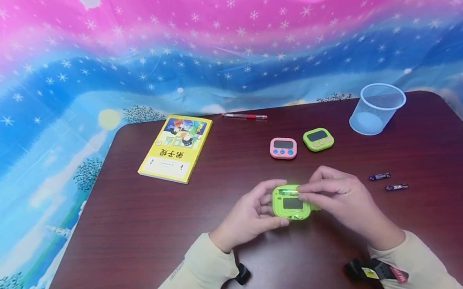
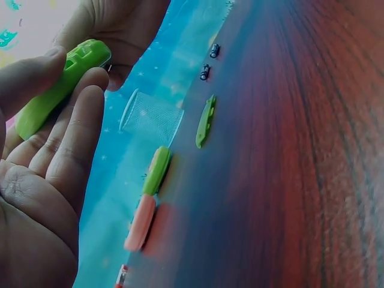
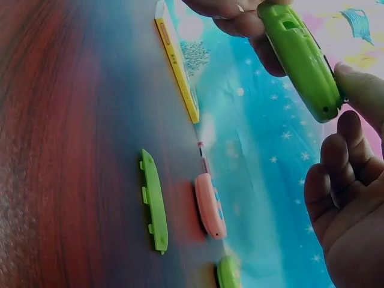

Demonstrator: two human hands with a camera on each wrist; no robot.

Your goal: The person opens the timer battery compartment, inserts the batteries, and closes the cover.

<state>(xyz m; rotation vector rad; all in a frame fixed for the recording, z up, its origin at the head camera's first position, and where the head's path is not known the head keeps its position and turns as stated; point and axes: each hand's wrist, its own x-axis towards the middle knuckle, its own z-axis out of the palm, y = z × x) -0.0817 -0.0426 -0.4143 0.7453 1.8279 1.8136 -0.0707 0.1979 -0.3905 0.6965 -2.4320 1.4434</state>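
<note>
My left hand [image 1: 249, 213] grips a green timer [image 1: 278, 209] by its left side, thumb below and fingers above, its open back facing up. A small green-and-silver battery [image 1: 288, 192] lies along the upper slot of that back. At the battery's right end, my right hand [image 1: 343, 198] pinches with thumb and index finger; the fingertips partly cover that end. On the table lies a loose green cover [image 3: 154, 201] with small tabs, seen in both wrist views and mostly behind my right hand in the head view.
Beyond my hands lie a pink timer [image 1: 283, 148] and another green timer [image 1: 318, 139]. Two dark batteries [image 1: 380, 176] are at the right. A pale blue mesh basket [image 1: 370, 120] stands at the back right, a red pen [image 1: 245, 116] along the back edge, a yellow book [image 1: 176, 149] at the left.
</note>
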